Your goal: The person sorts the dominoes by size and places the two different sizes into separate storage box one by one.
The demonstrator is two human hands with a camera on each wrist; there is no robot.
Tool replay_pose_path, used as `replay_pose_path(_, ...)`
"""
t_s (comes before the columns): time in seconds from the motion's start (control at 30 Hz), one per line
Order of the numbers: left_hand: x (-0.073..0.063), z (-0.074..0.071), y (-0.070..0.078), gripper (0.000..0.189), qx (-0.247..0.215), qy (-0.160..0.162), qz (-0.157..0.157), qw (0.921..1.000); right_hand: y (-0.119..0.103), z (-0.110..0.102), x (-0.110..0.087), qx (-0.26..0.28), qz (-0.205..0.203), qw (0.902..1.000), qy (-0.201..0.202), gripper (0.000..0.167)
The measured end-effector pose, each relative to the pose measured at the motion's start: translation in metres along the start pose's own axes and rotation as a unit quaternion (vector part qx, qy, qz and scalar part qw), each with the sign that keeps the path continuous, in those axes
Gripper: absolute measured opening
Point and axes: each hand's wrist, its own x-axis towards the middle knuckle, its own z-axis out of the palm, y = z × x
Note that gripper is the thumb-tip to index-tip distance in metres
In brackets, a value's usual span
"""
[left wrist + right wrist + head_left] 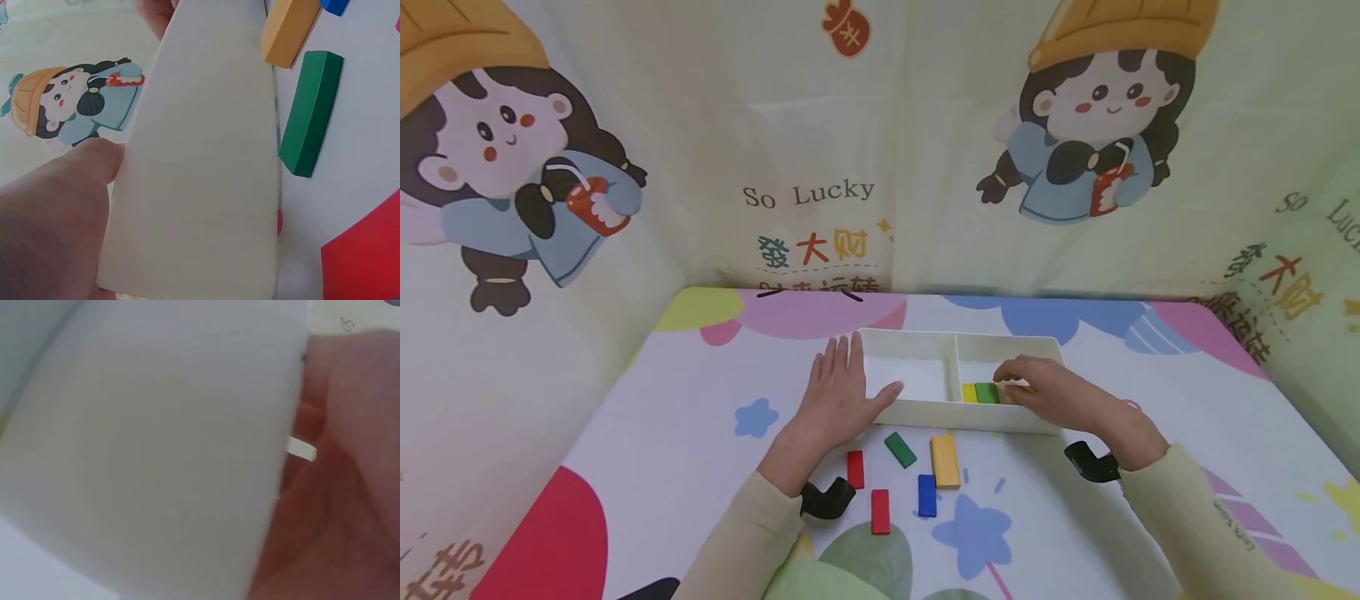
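Facing printed cloth [940, 158]: tray [925, 414] on patterned tabletop [685, 425]

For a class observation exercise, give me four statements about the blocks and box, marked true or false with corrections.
1. The right grip reaches into the white box. True.
2. A yellow block sits in the box's left compartment. False: it is in the right compartment.
3. The blue block lies outside the box. True.
4. The left grip is holding the blue block. False: it is at the box's left end.
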Motion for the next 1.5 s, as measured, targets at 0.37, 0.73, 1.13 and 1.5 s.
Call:
replay_pose_path(0.37,0.001,0.001,0.0,0.101,-0.002,0.0,0.004,1.0,-0.002,0.01,-0.022,0.007,-0.067,0.9802,0.186,0.028)
replay_pose_path(0.73,0.002,0.002,0.001,0.101,-0.006,0.003,0.007,1.0,-0.025,0.025,-0.047,-0.013,-0.12,0.9574,0.262,0.035)
replay_pose_path(1.13,0.003,0.0,-0.001,0.101,0.0,0.002,0.006,1.0,-0.049,0.039,-0.047,-0.057,-0.18,0.9497,0.25,0.032)
replay_pose_path(1.5,0.004,0.003,-0.001,0.102,0.001,-0.003,-0.002,1.0,-0.061,0.064,-0.039,-0.074,-0.127,0.9753,0.165,0.021)
